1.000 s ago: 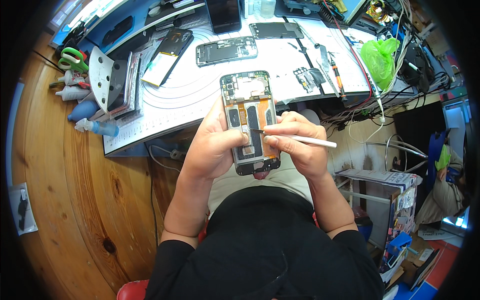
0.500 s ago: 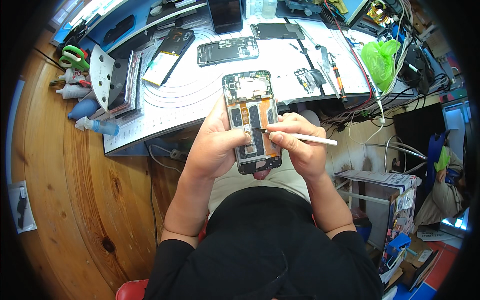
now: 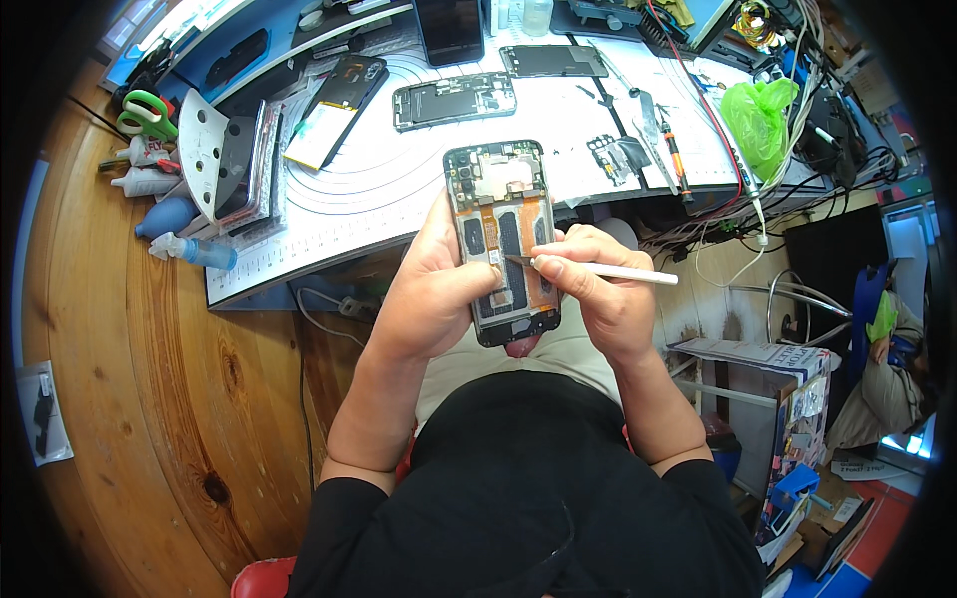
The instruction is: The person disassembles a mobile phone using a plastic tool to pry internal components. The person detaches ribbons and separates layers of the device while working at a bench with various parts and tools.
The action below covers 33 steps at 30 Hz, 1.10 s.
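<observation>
Over my lap, my left hand (image 3: 431,289) is closed round the left side of an opened smartphone (image 3: 511,221). Its bare inside faces up, with the circuit board at the top and orange ribbon cables over the battery bay. My left thumb presses near the lower middle of the phone. Between thumb and fingers, my right hand (image 3: 605,289) pinches a white-handled craft knife (image 3: 638,274). The thin dark blade points left over the middle of the phone, close to my left thumb; whether it touches the surface I cannot tell.
On the white work mat (image 3: 289,269) ahead lie another opened phone (image 3: 454,103), a dark panel (image 3: 554,62), a phone back with a yellow-white part (image 3: 336,115), small parts (image 3: 618,159) and an orange screwdriver (image 3: 676,164). Bottles (image 3: 204,253) stand left; a green bag (image 3: 758,128) and cables are right.
The phone has tilted slightly in my hands. My right hand with the knife has shifted a touch to the right. The blade stays over the phone's middle.
</observation>
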Tool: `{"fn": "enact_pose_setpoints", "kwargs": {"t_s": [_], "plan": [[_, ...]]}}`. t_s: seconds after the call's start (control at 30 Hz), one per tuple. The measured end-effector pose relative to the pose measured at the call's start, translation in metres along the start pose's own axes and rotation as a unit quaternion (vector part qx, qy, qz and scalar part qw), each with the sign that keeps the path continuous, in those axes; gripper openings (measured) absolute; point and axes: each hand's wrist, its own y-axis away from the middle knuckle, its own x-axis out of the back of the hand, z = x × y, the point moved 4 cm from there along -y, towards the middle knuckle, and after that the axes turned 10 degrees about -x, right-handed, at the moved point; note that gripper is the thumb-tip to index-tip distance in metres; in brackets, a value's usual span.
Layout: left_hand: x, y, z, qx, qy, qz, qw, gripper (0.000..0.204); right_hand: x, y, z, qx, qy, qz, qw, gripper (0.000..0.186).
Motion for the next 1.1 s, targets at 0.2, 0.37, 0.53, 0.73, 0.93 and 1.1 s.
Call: {"fn": "enact_pose_setpoints", "kwargs": {"t_s": [0.2,0.37,0.53,0.73,0.93,1.1], "plan": [[0.0,-0.001,0.0,0.005,0.007,-0.002,1.0,0.081,0.001,0.003,0.006,0.006,-0.008,-0.018,1.0,0.017],[0.001,0.0,0.001,0.013,0.012,0.002,1.0,0.08,0.001,-0.002,0.01,0.056,-0.046,-0.042,0.996,0.023],[0.001,0.001,0.003,0.015,0.003,-0.001,1.0,0.079,0.002,-0.004,0.011,0.106,-0.036,-0.072,0.991,0.027],[-0.001,-0.002,0.003,0.003,-0.017,-0.013,1.0,0.077,0.004,-0.003,0.003,0.219,0.064,-0.082,0.97,0.033],[0.001,-0.001,-0.001,0.009,0.004,0.0,1.0,0.079,0.005,0.002,0.004,0.111,0.001,-0.036,0.993,0.031],[0.001,0.001,0.001,0.025,-0.003,0.001,1.0,0.08,0.004,0.003,0.012,0.058,-0.05,-0.033,0.996,0.033]]}}
